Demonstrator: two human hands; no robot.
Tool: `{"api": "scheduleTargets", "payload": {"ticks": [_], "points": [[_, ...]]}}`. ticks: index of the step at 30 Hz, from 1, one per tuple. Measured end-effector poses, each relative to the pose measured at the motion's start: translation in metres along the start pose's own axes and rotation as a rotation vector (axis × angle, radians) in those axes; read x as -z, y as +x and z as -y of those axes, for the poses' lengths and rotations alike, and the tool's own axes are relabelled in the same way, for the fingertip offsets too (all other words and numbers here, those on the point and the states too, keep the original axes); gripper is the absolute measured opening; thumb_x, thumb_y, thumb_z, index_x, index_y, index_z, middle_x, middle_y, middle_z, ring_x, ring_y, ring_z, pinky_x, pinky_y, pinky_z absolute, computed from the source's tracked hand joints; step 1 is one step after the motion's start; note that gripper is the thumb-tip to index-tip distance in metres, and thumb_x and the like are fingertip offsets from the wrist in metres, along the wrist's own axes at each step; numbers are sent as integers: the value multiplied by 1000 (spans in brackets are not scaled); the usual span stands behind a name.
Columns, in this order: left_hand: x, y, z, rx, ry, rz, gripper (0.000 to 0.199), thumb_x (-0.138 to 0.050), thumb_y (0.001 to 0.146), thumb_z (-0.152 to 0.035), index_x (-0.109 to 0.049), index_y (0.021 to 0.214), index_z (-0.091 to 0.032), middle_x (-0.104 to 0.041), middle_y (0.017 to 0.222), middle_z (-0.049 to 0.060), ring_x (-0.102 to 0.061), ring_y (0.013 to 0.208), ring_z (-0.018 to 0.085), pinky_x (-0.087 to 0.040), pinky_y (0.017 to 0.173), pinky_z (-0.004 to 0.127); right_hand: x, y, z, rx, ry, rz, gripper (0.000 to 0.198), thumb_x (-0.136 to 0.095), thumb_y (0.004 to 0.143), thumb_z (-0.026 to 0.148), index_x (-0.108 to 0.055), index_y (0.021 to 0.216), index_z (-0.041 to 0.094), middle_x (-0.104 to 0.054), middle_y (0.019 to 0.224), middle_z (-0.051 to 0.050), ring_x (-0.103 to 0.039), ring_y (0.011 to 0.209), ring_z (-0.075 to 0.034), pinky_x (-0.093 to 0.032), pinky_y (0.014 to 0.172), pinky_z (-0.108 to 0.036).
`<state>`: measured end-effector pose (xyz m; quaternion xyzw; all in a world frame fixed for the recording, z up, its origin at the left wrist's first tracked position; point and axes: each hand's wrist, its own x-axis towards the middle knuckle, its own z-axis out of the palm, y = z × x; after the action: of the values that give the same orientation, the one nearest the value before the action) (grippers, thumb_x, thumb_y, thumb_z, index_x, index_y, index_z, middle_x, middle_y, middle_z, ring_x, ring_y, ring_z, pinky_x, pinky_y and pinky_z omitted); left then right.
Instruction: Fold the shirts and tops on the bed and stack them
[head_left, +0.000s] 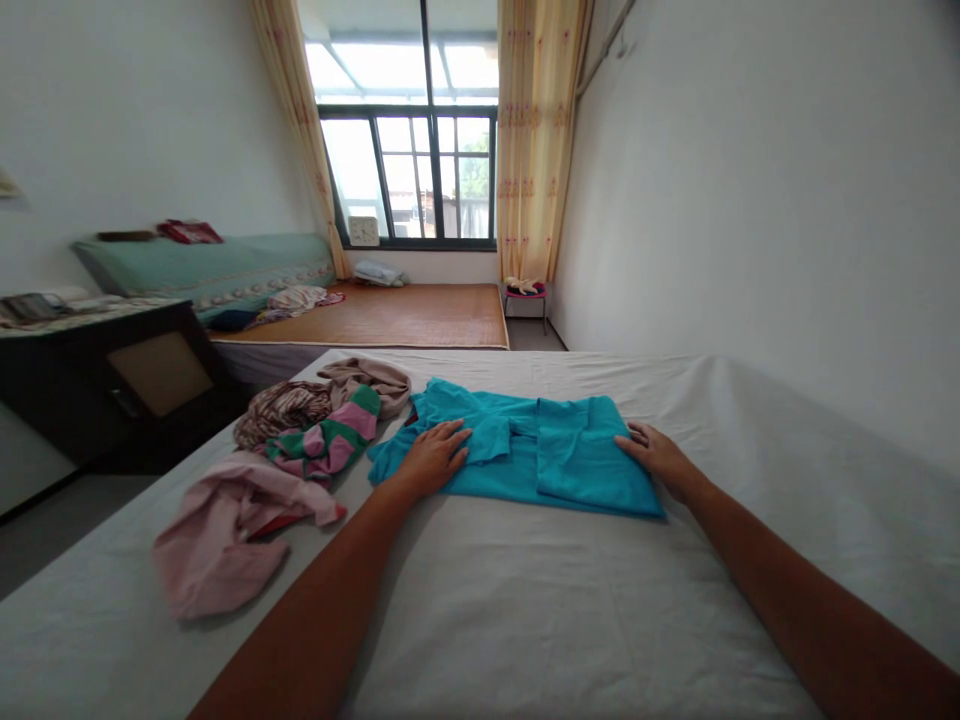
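A turquoise shirt lies partly folded on the white sheet, with its right end doubled over into a flat panel. My left hand rests on the shirt's left part, fingers stretched out and spread over the cloth. At the folded right edge is my right hand; its fingertips touch the cloth and the thumb lies along the edge. Whether that hand pinches the fabric cannot be made out. Left of the shirt lies a loose heap of clothes, including a pink garment and a green-and-pink striped piece.
The white-sheeted surface meets a white wall on the right. Brown clothing sits in the heap. A dark cabinet stands left. Beyond are a bed with a brown mat, a small stool and a curtained window.
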<state>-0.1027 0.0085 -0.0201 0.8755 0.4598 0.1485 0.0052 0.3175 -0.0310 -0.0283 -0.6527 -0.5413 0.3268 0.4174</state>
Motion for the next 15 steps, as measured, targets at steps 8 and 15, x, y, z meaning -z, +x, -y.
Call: {"api": "scheduleTargets", "payload": {"ticks": [8, 15], "points": [[2, -1, 0, -4, -15, 1, 46, -40, 96, -40, -52, 137, -24, -43, 148, 8, -40, 136, 26, -31, 113, 45, 0, -4, 31, -274, 222, 259, 56, -67, 77, 58, -63, 113, 15, -70, 115, -13, -68, 102, -27, -57, 85, -37], [5, -2, -1, -4, -38, -4, 45, -41, 95, -40, -52, 136, -25, -44, 148, 8, -40, 135, 25, -31, 112, 44, -14, 0, 27, -227, 344, 244, 51, -71, 78, 45, -59, 117, 14, -72, 109, -14, -70, 96, -26, -58, 84, -39]]}}
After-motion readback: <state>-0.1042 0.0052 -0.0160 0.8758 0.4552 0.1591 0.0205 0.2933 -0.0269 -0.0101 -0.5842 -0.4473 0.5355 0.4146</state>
